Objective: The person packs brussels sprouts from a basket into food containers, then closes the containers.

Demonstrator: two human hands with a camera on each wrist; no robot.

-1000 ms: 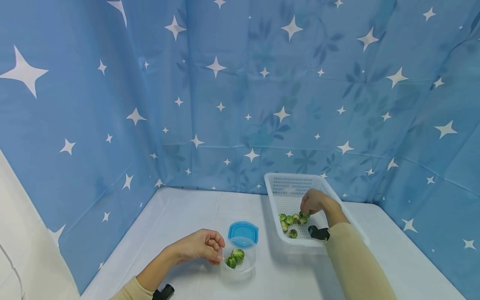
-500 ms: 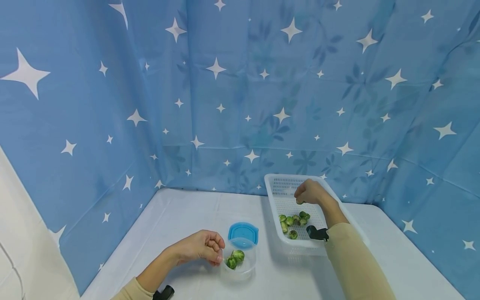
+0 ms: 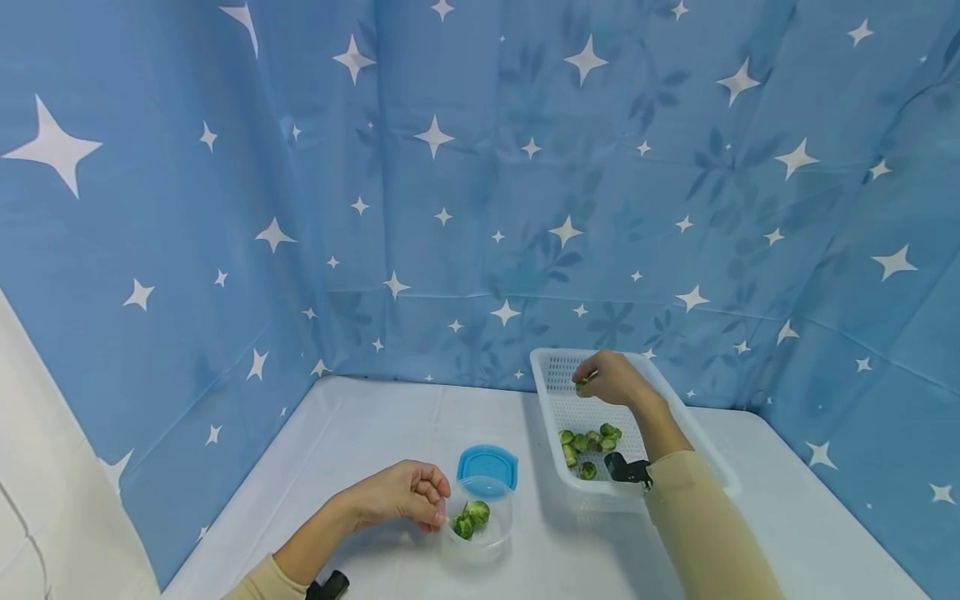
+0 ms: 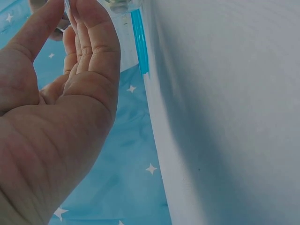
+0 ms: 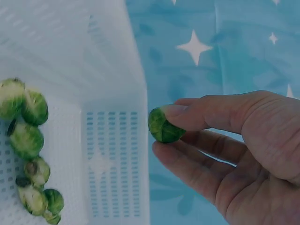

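Over the far part of a white plastic basket (image 3: 660,379), my right hand (image 3: 617,380) pinches a Brussels sprout (image 5: 164,125) between thumb and fingers. Several more sprouts (image 5: 27,139) lie on the basket floor, left of the held one in the right wrist view. My left hand (image 3: 401,496) pinches the left rim of a small clear round tub (image 3: 495,540) standing on the table. Two Brussels sprouts (image 3: 471,518) sit inside that tub. In the left wrist view, the left thumb and fingers (image 4: 96,42) meet at the tub's edge, and most of the tub is out of frame.
A blue lid (image 3: 487,461) lies on the white table (image 3: 390,417) just behind the tub. The basket stands to the right of both, its far end near a blue star-patterned curtain (image 3: 480,208). Black wrist straps show on both arms.
My right hand has lifted a Brussels sprout from the group in the basket and moved it up and to the left. The left hand stays at the tub's rim.
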